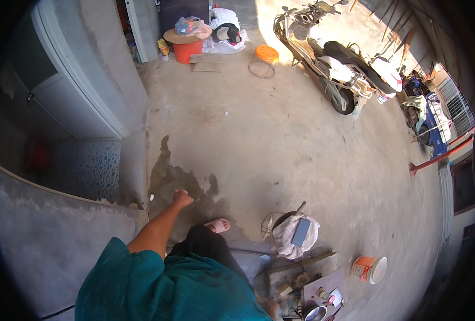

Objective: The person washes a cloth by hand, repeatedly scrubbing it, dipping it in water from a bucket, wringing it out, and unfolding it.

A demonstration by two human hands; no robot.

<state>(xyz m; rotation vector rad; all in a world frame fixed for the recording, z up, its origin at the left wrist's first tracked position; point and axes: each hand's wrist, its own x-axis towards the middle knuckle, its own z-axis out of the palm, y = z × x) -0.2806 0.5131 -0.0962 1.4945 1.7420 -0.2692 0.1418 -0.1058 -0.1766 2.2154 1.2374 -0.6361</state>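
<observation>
My left hand (182, 198) hangs over the wet patch (177, 180) on the concrete floor, fingers loosely curled, with nothing seen in it. Only a blurred bit of my right hand (271, 308) shows at the bottom edge, beside my shirt and close to a low work surface (315, 285); its fingers are hidden. Ahead to the right, a pale cloth (281, 236) drapes over a round seat or pan with a handle-like stick poking out, and a smartphone (300, 232) lies on the cloth. One foot in a pink slipper (220, 225) shows below my body.
A white and orange bucket (375, 269), a metal pot (315, 312) and a small jar (324, 295) are at the lower right. An orange-topped stool (266, 54), a red tub (187, 51) and a motor scooter (337, 64) stand farther off. Left is a doorway with a raised edge (81, 196).
</observation>
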